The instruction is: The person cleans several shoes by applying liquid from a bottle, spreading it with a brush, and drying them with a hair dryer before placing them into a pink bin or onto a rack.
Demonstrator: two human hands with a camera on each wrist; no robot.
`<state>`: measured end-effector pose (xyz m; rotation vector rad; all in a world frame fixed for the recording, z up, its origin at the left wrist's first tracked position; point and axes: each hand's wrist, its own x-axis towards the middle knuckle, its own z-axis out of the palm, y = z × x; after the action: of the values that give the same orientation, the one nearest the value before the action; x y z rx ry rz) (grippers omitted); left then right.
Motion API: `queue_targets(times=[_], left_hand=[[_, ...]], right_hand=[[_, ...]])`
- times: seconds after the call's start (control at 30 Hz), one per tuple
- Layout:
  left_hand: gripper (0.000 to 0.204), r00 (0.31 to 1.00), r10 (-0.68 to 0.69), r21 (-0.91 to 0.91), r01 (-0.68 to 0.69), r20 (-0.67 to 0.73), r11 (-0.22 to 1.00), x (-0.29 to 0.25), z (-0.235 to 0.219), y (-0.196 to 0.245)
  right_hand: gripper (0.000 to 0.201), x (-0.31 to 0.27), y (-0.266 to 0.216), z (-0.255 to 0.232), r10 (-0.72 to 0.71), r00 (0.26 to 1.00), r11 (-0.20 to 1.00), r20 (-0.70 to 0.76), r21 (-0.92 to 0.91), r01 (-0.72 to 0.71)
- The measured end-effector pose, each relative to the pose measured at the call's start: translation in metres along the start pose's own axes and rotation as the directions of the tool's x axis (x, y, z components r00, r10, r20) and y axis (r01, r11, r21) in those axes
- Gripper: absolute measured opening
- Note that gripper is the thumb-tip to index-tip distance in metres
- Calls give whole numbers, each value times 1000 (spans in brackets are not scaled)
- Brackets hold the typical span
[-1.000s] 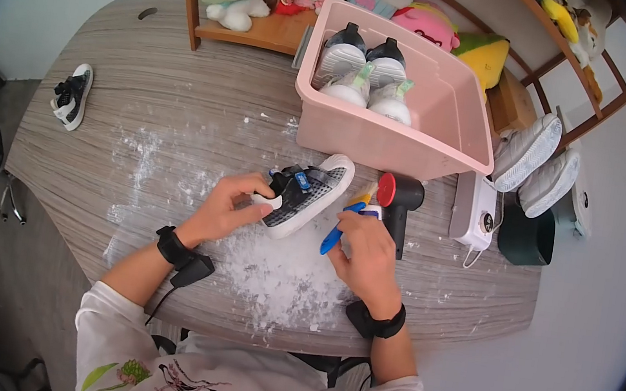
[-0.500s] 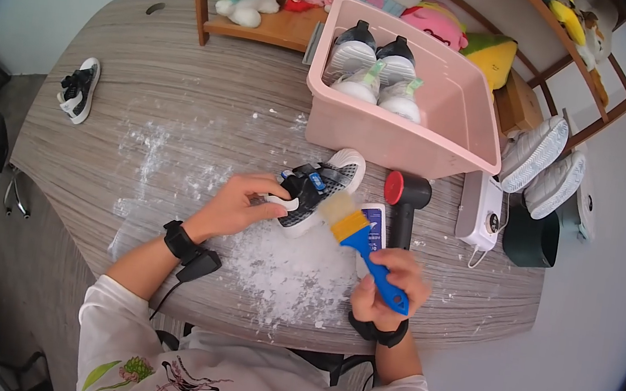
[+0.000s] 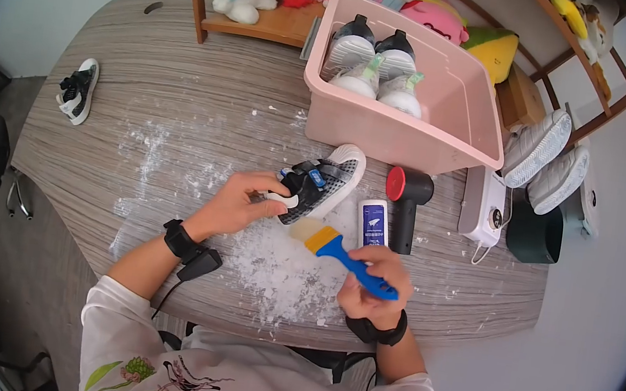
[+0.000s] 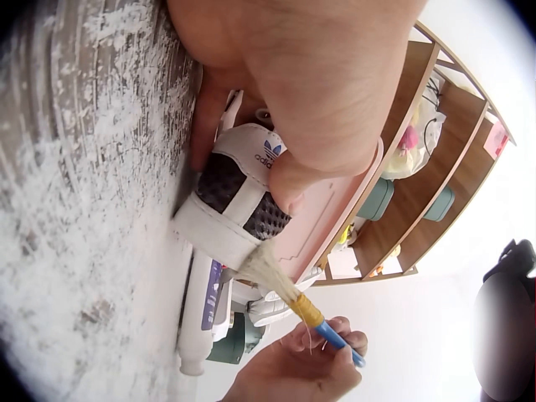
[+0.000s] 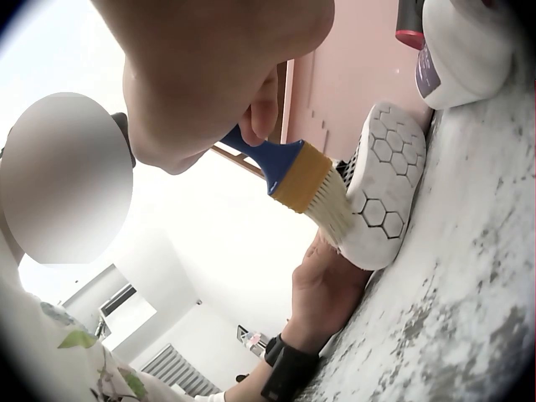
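Note:
My left hand pinches the heel collar of a black-and-white checked sneaker, thumb on the outside of the heel. In the left wrist view the sneaker's white heel tab shows a blue logo. My right hand grips the blue handle of a paintbrush with a yellow band. Its pale bristles meet the sole edge at the heel. In the right wrist view the sneaker is tipped, its white sole with hexagon tread facing the camera.
White powder covers the table around the sneaker. A white bottle and a black-and-red blower lie to the right. Behind stands a pink bin with several shoes. A matching sneaker sits far left.
My right hand first drew the brush right and back toward me, turning its bristles up and left. Now the bristles have swung down to the heel. My left hand keeps hold of the sneaker.

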<state>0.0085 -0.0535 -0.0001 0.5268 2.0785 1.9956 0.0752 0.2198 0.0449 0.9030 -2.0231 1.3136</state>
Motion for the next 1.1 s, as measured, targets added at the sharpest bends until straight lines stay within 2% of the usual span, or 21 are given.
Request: queue_targets(times=[0.07,0.1,0.17,0.33,0.4,0.43,0.5,0.53,0.6,0.63,0.7,0.77,0.83,0.87,0.9,0.97,1.0,1.03,1.07,1.1], left_hand=[[23,1000,6,-16,-6,2,1000,1,0,-2],[22,1000,9,-13,-9,5,1000,0,0,-3],[22,1000,13,-8,-13,7,1000,0,-1,-2],[22,1000,5,-1,-5,8,1000,0,-1,-2],[22,1000,9,17,-9,4,1000,0,-1,3],[22,1000,11,37,-11,6,999,0,-1,4],[22,1000,29,35,-29,3,999,0,-2,-1],[22,999,45,34,-45,5,998,0,-2,-3],[22,999,41,40,-42,9,998,0,-2,-2],[23,999,38,45,-39,13,998,0,-2,-1],[22,999,30,28,-30,14,999,0,-1,1],[22,1000,23,12,-23,8,1000,0,-1,0],[22,997,68,56,-69,20,996,1,-3,-3],[22,997,69,57,-70,14,996,1,-3,-2],[22,998,55,49,-56,19,997,1,-3,0],[21,999,38,44,-39,28,998,0,-2,4],[22,999,10,8,-10,31,1000,0,-2,6],[23,999,-18,-28,19,36,999,0,-1,7],[23,999,-20,-27,21,40,999,0,-1,4],[22,1000,15,-15,-15,25,1000,0,-1,-2]], right_hand=[[37,7,-1,-5,-6,1000,991,-17,-132,4],[37,5,4,-6,-6,1000,991,-17,-132,4],[38,-3,17,-6,37,981,987,-192,-145,-66],[37,-2,13,-13,16,980,990,-196,-137,-44],[36,3,-1,-10,-59,996,996,-72,69,64],[35,4,-5,-6,-65,997,987,-34,142,69],[36,5,-12,-4,-70,994,994,82,90,62],[36,5,-10,-4,-70,994,994,82,92,63],[36,3,-1,-4,-40,998,999,-45,-38,39],[36,4,4,-5,-40,998,998,-44,-41,38],[36,5,15,-9,-27,981,983,-192,-185,-10],[35,2,16,-11,9,971,986,-241,-161,-49],[35,0,6,-15,30,990,994,-139,-103,-45],[33,1,-1,-11,-25,993,998,-114,-58,19],[33,2,-4,-4,-88,994,993,-68,74,93],[31,3,-17,4,-141,987,981,78,147,129],[31,4,-19,8,-140,987,981,74,147,128],[31,6,-21,10,-158,976,982,153,123,140],[31,7,-21,12,-173,958,983,231,98,153],[31,6,-19,12,-169,959,984,229,96,151]])
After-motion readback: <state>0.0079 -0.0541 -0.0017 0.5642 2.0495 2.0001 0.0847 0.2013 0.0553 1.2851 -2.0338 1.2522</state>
